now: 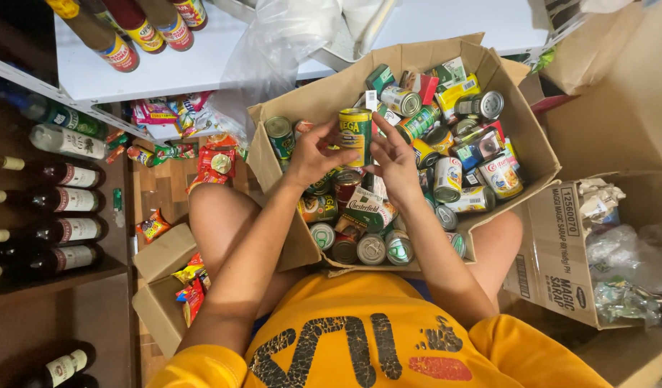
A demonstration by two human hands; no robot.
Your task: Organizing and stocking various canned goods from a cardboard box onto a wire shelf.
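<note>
While a green and yellow can (355, 135) is being held upright between both hands, it is being kept over a cardboard box (521, 118).
It is being gripped by the left hand (313, 152) and right hand (392, 162); more tins (446, 179) are lying just below them.

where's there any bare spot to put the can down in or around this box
The cardboard box is packed with cans, no gap. Bare patches: the white shelf between the sauce bottles and the plastic bag, and the wood floor left of the box, beside the snack packets. Both hands hold the green can.
</note>
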